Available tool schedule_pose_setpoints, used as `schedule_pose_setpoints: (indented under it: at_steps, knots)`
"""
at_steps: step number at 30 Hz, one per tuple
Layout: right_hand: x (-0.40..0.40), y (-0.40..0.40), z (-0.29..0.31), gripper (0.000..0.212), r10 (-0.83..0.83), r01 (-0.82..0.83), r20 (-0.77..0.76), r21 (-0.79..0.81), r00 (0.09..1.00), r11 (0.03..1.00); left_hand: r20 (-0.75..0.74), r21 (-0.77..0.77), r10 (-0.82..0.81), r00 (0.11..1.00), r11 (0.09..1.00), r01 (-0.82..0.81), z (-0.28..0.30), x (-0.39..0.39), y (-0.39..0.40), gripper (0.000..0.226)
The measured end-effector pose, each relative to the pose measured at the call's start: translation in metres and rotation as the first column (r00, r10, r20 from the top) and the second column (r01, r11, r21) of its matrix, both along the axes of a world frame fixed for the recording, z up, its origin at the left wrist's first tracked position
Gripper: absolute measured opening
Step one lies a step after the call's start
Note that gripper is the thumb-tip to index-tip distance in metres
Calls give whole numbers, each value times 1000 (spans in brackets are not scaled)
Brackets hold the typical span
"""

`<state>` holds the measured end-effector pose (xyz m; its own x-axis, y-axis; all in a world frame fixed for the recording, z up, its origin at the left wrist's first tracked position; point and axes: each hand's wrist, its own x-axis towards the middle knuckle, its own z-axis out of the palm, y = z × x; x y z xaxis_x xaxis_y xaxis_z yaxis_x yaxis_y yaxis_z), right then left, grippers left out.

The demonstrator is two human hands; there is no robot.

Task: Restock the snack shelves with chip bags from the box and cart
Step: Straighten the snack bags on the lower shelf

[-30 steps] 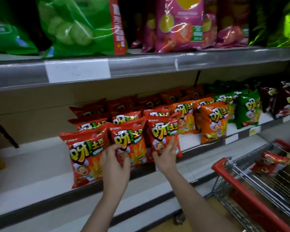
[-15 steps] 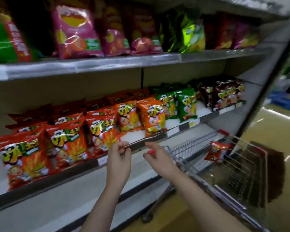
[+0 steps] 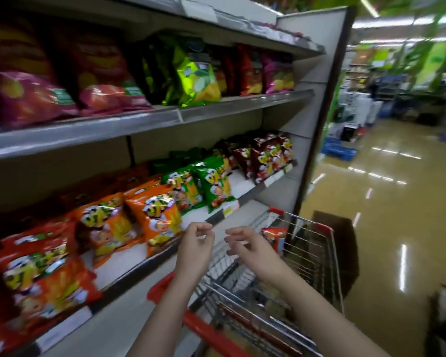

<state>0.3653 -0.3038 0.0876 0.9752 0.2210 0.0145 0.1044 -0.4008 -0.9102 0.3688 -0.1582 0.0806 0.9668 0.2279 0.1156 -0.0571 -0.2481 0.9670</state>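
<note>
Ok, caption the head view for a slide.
Both hands, left and right, hover empty over the cart, which holds one red bag, beside stocked shelves.

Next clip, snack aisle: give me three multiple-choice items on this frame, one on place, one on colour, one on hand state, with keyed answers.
1. Where is the red chip bag nearest the hands?
A. top shelf
B. in the cart
C. on the floor

2. What colour are the bags between the orange bags and the dark brown bags?
A. green
B. blue
C. white

3. What do the left hand and right hand hold?
A. one bag each
B. the cart handle
C. nothing

Answers: B, it stands inside the wire basket; A, green packs sit there; C, both hands hover empty above the cart.
</note>
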Motion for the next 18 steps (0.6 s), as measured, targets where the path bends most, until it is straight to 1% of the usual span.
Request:
schedule_pose_setpoints:
  at_steps: [4, 6, 9, 12, 18]
  knots:
    - [16, -54, -8, 18, -147, 147, -75, -4, 986, 989, -80, -7, -132, 988, 991, 132, -14, 23, -47, 3]
    - [24, -80, -13, 23, -181, 181, -107, -17, 978, 983, -105, -21, -181, 978, 984, 179, -18, 33, -68, 4]
    - [38, -115, -20, 26, -194, 192, -144, -30, 970, 981, -143, -36, -209, 967, 978, 206, -24, 51, -98, 6]
    - [56, -147, -28, 25, -166, 163, -174, -33, 971, 986, -181, -18, -199, 963, 980, 199, -34, 69, -135, 5]
    - [93, -225, -41, 27, 12, -15, -219, -9, 976, 1000, -255, -33, -100, 962, 995, 95, -56, 94, -218, 5]
